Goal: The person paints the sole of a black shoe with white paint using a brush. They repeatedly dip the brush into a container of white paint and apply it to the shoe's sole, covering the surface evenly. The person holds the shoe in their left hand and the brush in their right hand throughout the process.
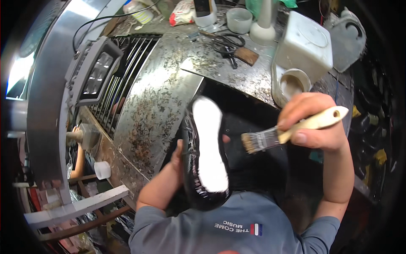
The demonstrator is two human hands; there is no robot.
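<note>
In front of my body I hold a black shoe (193,165), turned so that its long white underside (210,148) faces up. My left hand (179,157) is closed around the shoe's side, and a fingertip shows at the opposite edge. To the right, my right hand (315,120) grips a flat paintbrush (267,139) by its pale wooden handle. The brush's tan bristles point left toward the shoe, with a gap between them. Behind my right hand stands a white cut-open container (277,82) with a round cup (294,80) of pale stuff inside.
A stained metal worktop (158,99) spreads ahead and to the left, beside a grille (133,59) and a floodlight (96,78). Scissors (228,42), a brown block (246,56), a tub (239,20) and a white jug (302,42) sit at the back. Another person's arm (78,161) shows far left.
</note>
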